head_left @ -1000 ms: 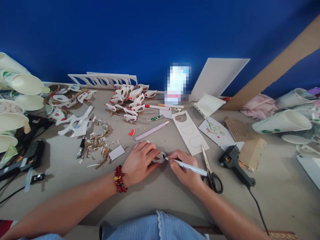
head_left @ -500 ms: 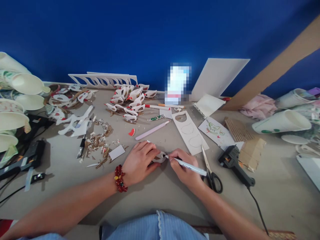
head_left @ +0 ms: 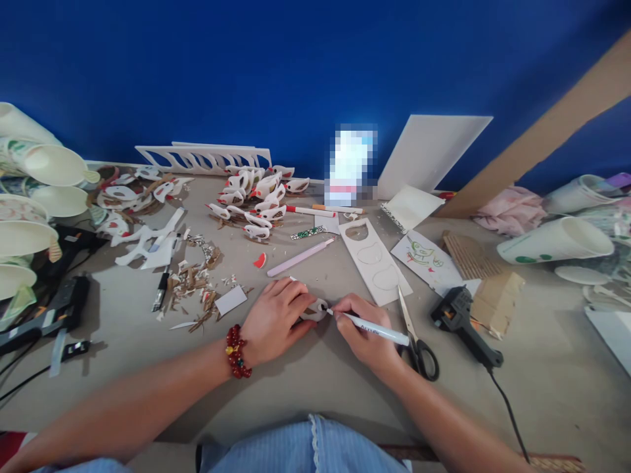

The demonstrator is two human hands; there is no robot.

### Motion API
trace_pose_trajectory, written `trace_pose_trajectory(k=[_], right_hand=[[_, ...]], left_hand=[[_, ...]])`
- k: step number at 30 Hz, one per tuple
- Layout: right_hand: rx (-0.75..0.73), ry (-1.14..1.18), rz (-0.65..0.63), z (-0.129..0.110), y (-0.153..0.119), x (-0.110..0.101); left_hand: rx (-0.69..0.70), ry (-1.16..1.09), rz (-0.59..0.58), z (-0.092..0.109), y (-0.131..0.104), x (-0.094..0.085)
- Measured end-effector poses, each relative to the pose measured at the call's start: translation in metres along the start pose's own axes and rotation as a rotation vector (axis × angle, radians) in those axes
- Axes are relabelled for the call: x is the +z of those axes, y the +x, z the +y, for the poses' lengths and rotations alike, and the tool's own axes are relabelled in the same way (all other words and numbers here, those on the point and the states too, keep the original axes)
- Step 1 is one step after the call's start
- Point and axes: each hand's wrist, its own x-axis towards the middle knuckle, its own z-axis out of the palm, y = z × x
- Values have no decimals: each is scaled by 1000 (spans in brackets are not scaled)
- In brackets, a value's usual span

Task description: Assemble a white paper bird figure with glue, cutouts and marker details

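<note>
Over the grey tabletop (head_left: 315, 394), left hand (head_left: 271, 320) pinches a white bird cutout (head_left: 309, 313); right hand (head_left: 363, 326) grips an acrylic marker (head_left: 378, 330) at the bird's dark eye (head_left: 322, 306); the cutout slipping could smear ink

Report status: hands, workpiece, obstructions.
Left hand holds small white cutout. Right hand grips marker, tip at or just above cutout. Scissors lie close beside right hand.
</note>
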Motion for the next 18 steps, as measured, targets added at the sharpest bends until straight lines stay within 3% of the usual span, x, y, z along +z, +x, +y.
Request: trace_pose_trajectory(k=[6,12,18], right_hand=[[47,66,25,3,-2,1],[111,218,148,6,-6,3],[60,191,234,2,-4,1]], left_hand=[[-6,-4,-13,0,0,0],[-9,-17,8,1,0,-1],[4,-128,132,3,-2,-3]])
